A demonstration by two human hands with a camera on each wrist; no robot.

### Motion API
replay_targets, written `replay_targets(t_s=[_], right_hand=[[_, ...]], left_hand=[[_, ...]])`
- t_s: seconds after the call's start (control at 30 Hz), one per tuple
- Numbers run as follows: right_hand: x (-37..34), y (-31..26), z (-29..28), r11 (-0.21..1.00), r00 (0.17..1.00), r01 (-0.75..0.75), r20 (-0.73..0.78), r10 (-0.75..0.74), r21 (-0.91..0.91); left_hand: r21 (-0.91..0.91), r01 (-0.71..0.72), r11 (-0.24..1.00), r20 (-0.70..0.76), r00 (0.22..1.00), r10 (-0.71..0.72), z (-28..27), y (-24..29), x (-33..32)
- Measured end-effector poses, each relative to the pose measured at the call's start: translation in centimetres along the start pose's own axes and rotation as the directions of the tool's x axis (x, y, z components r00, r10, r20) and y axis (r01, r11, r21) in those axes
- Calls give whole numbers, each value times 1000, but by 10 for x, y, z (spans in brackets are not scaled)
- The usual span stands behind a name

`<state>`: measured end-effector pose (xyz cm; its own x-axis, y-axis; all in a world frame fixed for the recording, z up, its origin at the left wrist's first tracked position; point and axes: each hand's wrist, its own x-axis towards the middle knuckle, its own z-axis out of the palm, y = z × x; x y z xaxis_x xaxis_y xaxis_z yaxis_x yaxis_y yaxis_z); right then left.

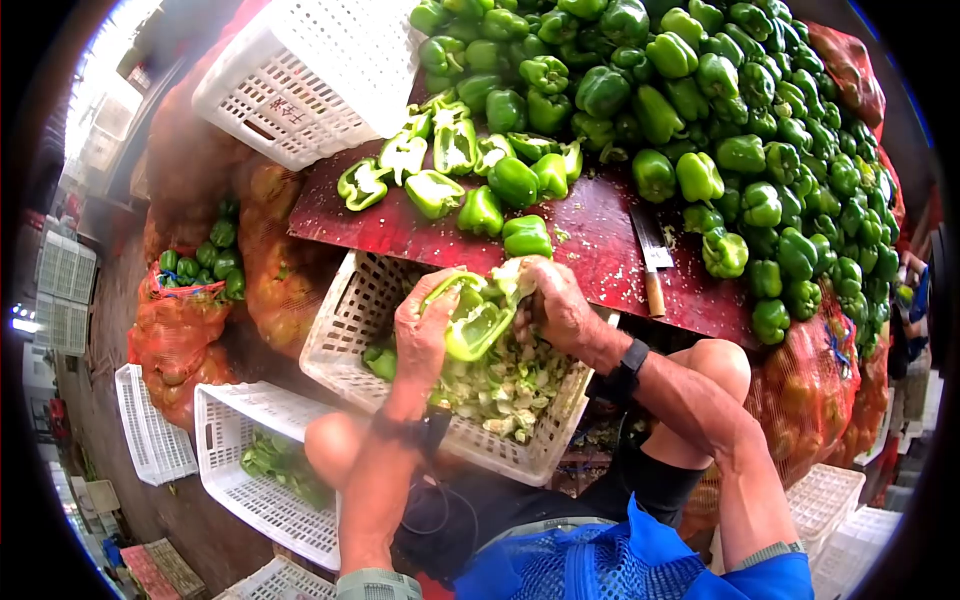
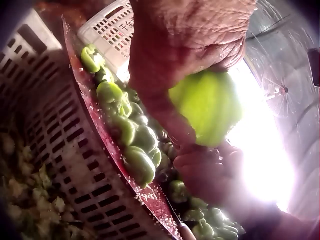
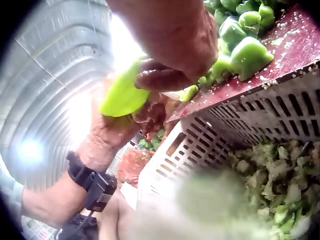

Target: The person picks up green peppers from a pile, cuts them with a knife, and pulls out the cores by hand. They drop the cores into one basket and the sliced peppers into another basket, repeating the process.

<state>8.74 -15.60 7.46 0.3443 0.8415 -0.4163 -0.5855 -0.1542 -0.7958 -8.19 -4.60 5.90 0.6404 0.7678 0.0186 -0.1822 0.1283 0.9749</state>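
Observation:
Over the crate, my left hand (image 1: 424,330) holds a cut-open green bell pepper (image 1: 478,332), its hollow inside facing up in the head view. My right hand (image 1: 560,305) is at the pepper's far side, fingers curled, pinching the pale seedy core (image 1: 512,278) at its edge. The right wrist view shows the right fingers (image 3: 157,77) against the bright green pepper wall (image 3: 125,95). Below, the white plastic crate (image 1: 335,350) contains many pale cores and seeds (image 1: 510,395). A blurred pale green shape (image 3: 210,200) fills the near part of the right wrist view.
A red board (image 1: 600,235) behind the crate bears halved peppers (image 1: 435,192), scattered seeds and a knife (image 1: 652,255). Whole peppers (image 1: 740,155) are heaped at the right. A white crate (image 1: 310,70) leans at the back left. Mesh sacks (image 1: 180,345) and another crate (image 1: 265,480) stand left.

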Motion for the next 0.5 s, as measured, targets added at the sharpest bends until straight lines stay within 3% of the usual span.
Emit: replay_targets(t_s=[0.13,0.27,0.33,0.37,0.4,0.43,0.47,0.5], right_hand=[[10,0,-4,992,992,113,-56,-110,54],[9,-4,-3,989,982,147,-122,-145,3],[10,-14,-5,987,964,148,-214,-158,-63],[16,-18,-12,963,944,265,-191,-270,-51],[20,-20,-13,947,908,306,-267,-322,-100],[11,-31,-9,906,926,299,-138,-351,-301],[4,-39,-6,817,937,306,0,-351,-489],[4,-31,-7,382,750,563,260,-608,-733]], left_hand=[[-226,-20,974,-57,998,7,-7,-8,5],[-183,-102,978,-94,992,86,-12,-16,6],[-309,-111,944,-70,993,94,-13,-14,4],[-321,-141,937,-127,986,105,-8,-8,0],[-310,-144,940,-97,988,119,-13,-7,-1],[-307,-131,943,-117,988,99,-15,-9,-1],[-304,-124,945,-141,986,84,-18,-10,0],[-371,-80,925,-157,987,23,-18,-11,1]])
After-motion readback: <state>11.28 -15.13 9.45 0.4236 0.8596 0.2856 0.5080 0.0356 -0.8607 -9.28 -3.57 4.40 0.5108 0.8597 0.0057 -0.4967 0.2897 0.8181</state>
